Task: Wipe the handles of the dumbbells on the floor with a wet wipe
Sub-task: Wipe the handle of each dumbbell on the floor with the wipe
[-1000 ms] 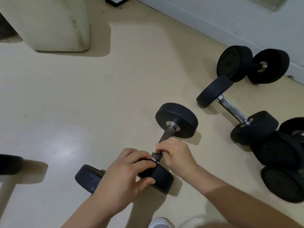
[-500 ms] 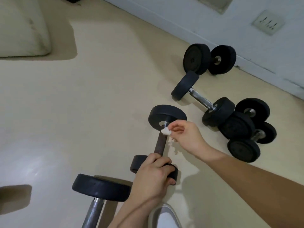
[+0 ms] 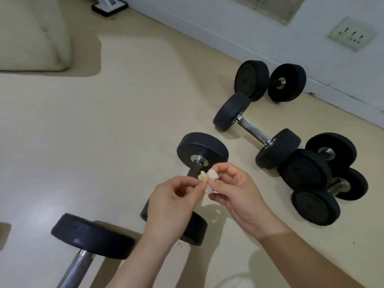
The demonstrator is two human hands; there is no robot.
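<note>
Two hands meet at the centre of the frame, the left hand [image 3: 172, 201] and right hand [image 3: 239, 194] each pinching a crumpled wet wipe [image 3: 207, 177] between thumb and fingertips, the remaining fingers loosely curled. The wipe sits over the dark handle [image 3: 193, 170] of the middle dumbbell [image 3: 202, 148], which lies on the beige floor [image 3: 104, 142]; whether wipe and handle touch cannot be told. The left hand covers part of that dumbbell's near weight. A second dumbbell [image 3: 91, 235] with a bare metal bar lies at lower left. At right, a chrome-handled dumbbell [image 3: 254, 133] rests near a cluster of black dumbbells [image 3: 311, 179], with another pair [image 3: 252, 80] against the white wall [image 3: 249, 28].
</note>
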